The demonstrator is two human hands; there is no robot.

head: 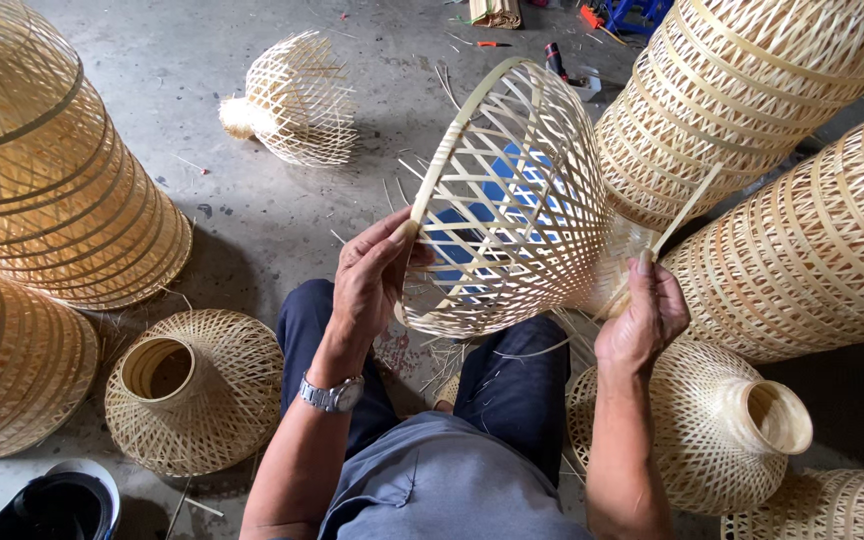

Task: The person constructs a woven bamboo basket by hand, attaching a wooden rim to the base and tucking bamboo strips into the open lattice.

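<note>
Left hand: the left hand [372, 280], a metal wristwatch [333, 395] on its wrist, is closed on the rim of the pale woven bamboo lattice basket [512, 200], thumb over the edge.
Right hand: the right hand [644, 312] pinches a loose flat bamboo strip [690, 205] at the basket's narrow end.
Basket: held tilted above the knees in dark blue trousers [517, 385], open mouth toward the left hand.
Beside the legs: a finished woven shade with a round neck [195, 392] on the left, another [717, 425] on the right.
Farther off: tall stacks of woven shades [47, 170] on both sides; a small woven piece [297, 100] on the grey concrete floor [252, 230].
</note>
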